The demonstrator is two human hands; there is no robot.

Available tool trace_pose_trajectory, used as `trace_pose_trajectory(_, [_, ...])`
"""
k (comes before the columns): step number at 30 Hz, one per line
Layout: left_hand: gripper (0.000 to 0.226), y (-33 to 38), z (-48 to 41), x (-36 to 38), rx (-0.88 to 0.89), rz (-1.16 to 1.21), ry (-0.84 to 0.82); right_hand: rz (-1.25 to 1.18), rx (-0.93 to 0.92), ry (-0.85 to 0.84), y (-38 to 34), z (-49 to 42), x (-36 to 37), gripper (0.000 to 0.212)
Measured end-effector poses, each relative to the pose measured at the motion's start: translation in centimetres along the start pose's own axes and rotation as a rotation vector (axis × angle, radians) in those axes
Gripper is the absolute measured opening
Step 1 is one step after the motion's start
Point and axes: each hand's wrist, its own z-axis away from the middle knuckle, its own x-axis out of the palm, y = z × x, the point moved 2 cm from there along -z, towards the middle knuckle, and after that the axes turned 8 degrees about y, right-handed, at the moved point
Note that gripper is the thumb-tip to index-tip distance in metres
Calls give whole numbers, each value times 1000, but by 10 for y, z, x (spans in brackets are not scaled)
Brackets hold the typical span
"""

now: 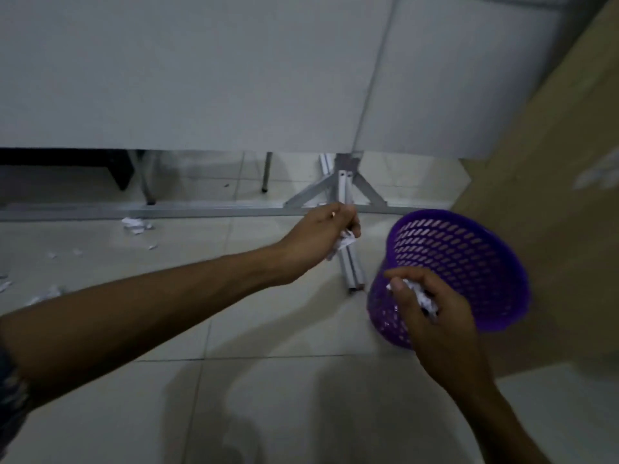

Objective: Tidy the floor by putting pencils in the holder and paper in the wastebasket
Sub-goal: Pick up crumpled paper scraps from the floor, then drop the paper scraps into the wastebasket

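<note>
Nearest the camera, the right hand (pixel 432 316) reaches in from the lower right, its fingers (pixel 400 289) curled tight around a crumpled wad of white paper (pixel 423 296) that pokes out between thumb and palm. The hand sits in front of the near wall of a purple perforated plastic wastebasket (pixel 469 262), which stands tilted on the pale tiled floor (pixel 268 396) with its round mouth turned up and toward the left; whether the hand touches the wall cannot be told.

A little farther out, the bare left forearm stretches across from the lower left edge, where a patterned dark sleeve (pixel 10 390) shows. The left hand (pixel 326 229) is closed in a fist just left of the basket's rim, its fingers pinched around a second crumpled scrap of white paper (pixel 341 247) that hangs below the knuckles. It hovers over a grey metal frame leg (pixel 351 266) lying along the floor.

Out to the left, small white paper scraps (pixel 135 225) lie scattered on the tiles, some near the long metal floor rail (pixel 167 209) and more toward the left edge. Beyond the rail rise thin chair or furniture legs (pixel 266 172), and above them a large white panel (pixel 201 78) fills the far view. A tan board (pixel 552 162) leans along the right side, behind the basket. Shadows of the arms fall on the near tiles.
</note>
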Motion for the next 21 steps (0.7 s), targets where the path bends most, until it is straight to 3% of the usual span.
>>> trace_pose_trajectory(5, [36, 25, -41, 90, -71, -107, -50, 160, 132, 139, 48, -64, -54, 12])
trace_pose_trajectory(7, [34, 26, -53, 116, -106, -122, -92, 215, 182, 81, 74, -84, -66, 4])
trace_pose_trajectory(10, [33, 20, -71, 143, -158, -124, -65, 326, 256, -86, 105, -99, -75, 28])
trace_pose_trajectory(12, [30, 14, -82, 158, -238, -64, -80, 396, 231, -112, 113, -102, -83, 35])
trace_pose_trajectory(15, [32, 6, -94, 177, -366, -5, -130, 448, 177, -98, 119, -96, -96, 29])
trace_pose_trajectory(18, [39, 2, -103, 193, -439, -88, -206, 430, 185, -72, 121, -88, -111, 23])
trace_pose_trajectory(21, [33, 9, -109, 197, -446, -165, -231, 430, 176, -77, 114, -88, -121, 20])
